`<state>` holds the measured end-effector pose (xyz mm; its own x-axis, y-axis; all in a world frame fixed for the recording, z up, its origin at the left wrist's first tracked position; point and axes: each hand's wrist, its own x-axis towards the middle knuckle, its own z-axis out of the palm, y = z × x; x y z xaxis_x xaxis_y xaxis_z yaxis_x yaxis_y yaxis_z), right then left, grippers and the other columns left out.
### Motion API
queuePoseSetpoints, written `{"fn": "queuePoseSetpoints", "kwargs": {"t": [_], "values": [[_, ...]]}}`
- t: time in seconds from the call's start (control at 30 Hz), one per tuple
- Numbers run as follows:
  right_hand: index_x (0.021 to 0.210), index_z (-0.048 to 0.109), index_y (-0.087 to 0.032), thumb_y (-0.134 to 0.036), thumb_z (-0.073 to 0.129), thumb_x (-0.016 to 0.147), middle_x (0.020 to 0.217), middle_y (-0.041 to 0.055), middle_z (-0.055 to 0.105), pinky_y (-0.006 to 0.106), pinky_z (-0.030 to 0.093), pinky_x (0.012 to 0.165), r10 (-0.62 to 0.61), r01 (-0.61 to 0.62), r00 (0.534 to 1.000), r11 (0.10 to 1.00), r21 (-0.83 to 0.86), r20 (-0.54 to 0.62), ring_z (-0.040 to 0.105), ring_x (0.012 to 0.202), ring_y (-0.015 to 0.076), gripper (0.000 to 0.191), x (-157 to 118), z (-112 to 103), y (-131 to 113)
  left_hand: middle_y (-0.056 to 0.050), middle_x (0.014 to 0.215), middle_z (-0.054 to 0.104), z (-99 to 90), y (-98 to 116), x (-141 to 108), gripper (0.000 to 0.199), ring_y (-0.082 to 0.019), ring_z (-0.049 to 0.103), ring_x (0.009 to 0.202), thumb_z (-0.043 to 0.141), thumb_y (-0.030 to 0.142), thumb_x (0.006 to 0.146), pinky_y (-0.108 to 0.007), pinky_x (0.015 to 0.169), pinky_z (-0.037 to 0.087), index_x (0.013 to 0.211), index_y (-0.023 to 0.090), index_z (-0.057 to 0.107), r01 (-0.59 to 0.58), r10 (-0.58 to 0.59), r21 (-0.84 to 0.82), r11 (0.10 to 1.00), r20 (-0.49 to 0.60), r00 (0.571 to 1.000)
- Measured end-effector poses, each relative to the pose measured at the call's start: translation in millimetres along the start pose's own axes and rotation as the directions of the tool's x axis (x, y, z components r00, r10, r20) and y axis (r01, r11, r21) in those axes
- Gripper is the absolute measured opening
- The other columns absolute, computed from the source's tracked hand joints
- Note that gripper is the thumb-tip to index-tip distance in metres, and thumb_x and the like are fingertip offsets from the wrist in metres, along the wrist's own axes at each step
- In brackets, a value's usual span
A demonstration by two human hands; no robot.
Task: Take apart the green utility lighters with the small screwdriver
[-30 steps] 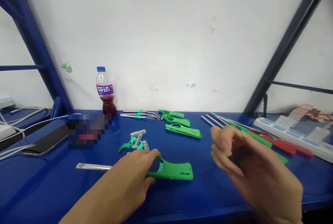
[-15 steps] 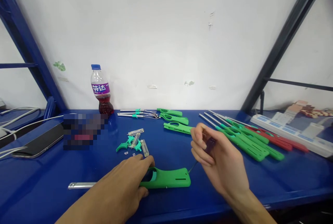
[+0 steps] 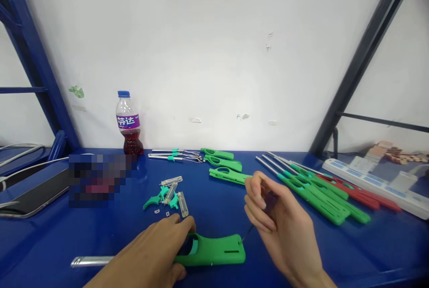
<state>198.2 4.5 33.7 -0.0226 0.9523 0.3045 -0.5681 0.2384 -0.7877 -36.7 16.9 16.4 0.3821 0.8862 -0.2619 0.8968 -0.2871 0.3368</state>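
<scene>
My left hand [image 3: 152,248] is closed over the front of a green long-necked lighter [image 3: 221,251] lying on the blue table. The lighter's metal tube [image 3: 92,261] sticks out to the left of that hand. In my right hand [image 3: 284,225] is a thin screwdriver [image 3: 247,232], its dark handle mostly hidden by curled fingers. Its shaft slants down to the handle's right end, with the tip at a small hole there. Beyond my left hand lie teal triggers [image 3: 154,201], several clear fuel tanks [image 3: 182,204] and small pale bits [image 3: 157,211].
Finished-looking green lighters [image 3: 315,198] and red lighters [image 3: 362,194] lie at right beside a white power strip [image 3: 378,185]. Green handle shells [image 3: 223,163] and metal tubes with wires [image 3: 170,157] sit at the back. A drink bottle [image 3: 129,123] and a phone [image 3: 36,189] are left.
The view has tilted up slightly, so the table's things appear lower. Both hands keep their holds, and the screwdriver tip stays at the lighter's right end.
</scene>
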Motion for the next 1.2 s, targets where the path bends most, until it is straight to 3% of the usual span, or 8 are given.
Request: {"fn": "queuePoseSetpoints", "kwargs": {"t": [0.17, 0.27, 0.43, 0.57, 0.67, 0.8, 1.07, 1.2], "values": [[0.077, 0.060, -0.020, -0.054, 0.060, 0.105, 0.070, -0.0051, 0.040, 0.024, 0.028, 0.049, -0.061, 0.042, 0.995, 0.976, -0.212, -0.081, 0.027, 0.052, 0.0088, 0.044, 1.8, -5.6, 6.1, -0.006, 0.155, 0.062, -10.7, 8.5, -2.3, 0.069, -0.035, 0.059, 0.141, 0.070, 0.017, 0.084, -0.053, 0.120, 0.045, 0.150, 0.036, 0.061, 0.032, -0.031, -0.030, 0.999, 0.015, 0.999], [0.080, 0.061, -0.022, -0.060, 0.053, 0.108, 0.068, -0.0035, 0.044, 0.025, 0.037, 0.055, -0.069, 0.049, 0.997, 0.928, -0.369, -0.041, 0.038, 0.057, 0.0121, 0.049, 4.7, -12.1, 5.7, -0.008, 0.158, 0.059, -10.3, 7.6, -3.2, 0.070, -0.035, 0.058, 0.143, 0.071, 0.019, 0.085, -0.052, 0.121, 0.044, 0.152, 0.034, 0.060, 0.058, -0.057, -0.022, 0.998, 0.037, 0.998], [0.099, 0.070, -0.027, -0.063, 0.041, 0.112, 0.090, 0.0021, 0.061, 0.029, 0.049, 0.074, -0.136, 0.124, 0.990, 0.645, -0.754, 0.047, 0.057, 0.079, 0.0171, 0.048, 4.2, -20.3, -1.9, -0.004, 0.159, 0.059, 4.4, -7.7, 1.0, 0.069, -0.036, 0.055, 0.145, 0.070, 0.024, 0.086, -0.054, 0.124, 0.041, 0.152, 0.039, 0.059, 0.027, -0.027, -0.012, 1.000, 0.017, 0.999], [0.121, 0.076, -0.035, -0.055, 0.051, 0.111, 0.094, 0.0013, 0.060, 0.031, 0.052, 0.079, -0.203, 0.180, 0.975, 0.497, -0.849, 0.088, 0.060, 0.081, 0.0177, 0.033, 1.1, -18.8, -11.3, -0.004, 0.160, 0.058, 5.5, -9.1, 1.6, 0.069, -0.036, 0.054, 0.146, 0.070, 0.025, 0.086, -0.055, 0.124, 0.041, 0.153, 0.040, 0.058, 0.011, -0.011, 0.005, 1.000, -0.004, 1.000], [0.112, 0.083, -0.037, -0.048, 0.071, 0.101, 0.083, -0.0010, 0.062, 0.032, 0.053, 0.077, -0.202, 0.189, 0.975, 0.522, -0.831, 0.095, 0.064, 0.075, 0.0174, 0.020, 2.0, -16.0, -17.5, -0.004, 0.159, 0.059, -5.4, 2.2, -3.0, 0.064, -0.034, 0.056, 0.144, 0.068, 0.023, 0.090, -0.052, 0.123, 0.043, 0.152, 0.039, 0.059, 0.040, -0.041, 0.023, 0.999, 0.046, 0.998], [0.090, 0.087, -0.032, -0.037, 0.087, 0.086, 0.084, -0.0008, 0.072, 0.030, 0.055, 0.067, -0.170, 0.160, 0.983, 0.645, -0.747, 0.064, 0.069, 0.069, 0.0167, 0.007, 3.6, -11.5, -21.4, -0.003, 0.166, 0.052, -12.7, 9.9, -6.8, 0.065, -0.032, 0.048, 0.152, 0.065, 0.027, 0.098, -0.052, 0.128, 0.036, 0.159, 0.040, 0.049, 0.091, -0.098, 0.069, 0.993, 0.103, 0.990], [0.103, 0.082, -0.027, -0.036, 0.066, 0.106, 0.098, 0.0022, 0.081, 0.029, 0.059, 0.077, -0.094, 0.224, 0.970, 0.703, -0.675, 0.224, 0.073, 0.083, 0.0171, 0.018, 7.6, -13.7, -23.9, -0.001, 0.161, 0.057, -8.0, 2.0, -2.1, 0.064, -0.032, 0.051, 0.149, 0.068, 0.021, 0.092, -0.052, 0.128, 0.036, 0.152, 0.041, 0.058, 0.000, -0.001, 0.022, 1.000, 0.010, 1.000], [0.096, 0.084, -0.028, -0.035, 0.076, 0.100, 0.104, 0.0030, 0.075, 0.031, 0.059, 0.076, -0.157, 0.291, 0.954, 0.698, -0.655, 0.256, 0.070, 0.085, 0.0179, 0.011, 9.7, -16.4, -24.1, -0.004, 0.155, 0.062, -6.2, 0.0, 0.9, 0.063, -0.033, 0.056, 0.144, 0.069, 0.020, 0.088, -0.052, 0.124, 0.040, 0.148, 0.038, 0.062, -0.008, 0.008, 0.004, 1.000, -0.033, 0.999]]}}
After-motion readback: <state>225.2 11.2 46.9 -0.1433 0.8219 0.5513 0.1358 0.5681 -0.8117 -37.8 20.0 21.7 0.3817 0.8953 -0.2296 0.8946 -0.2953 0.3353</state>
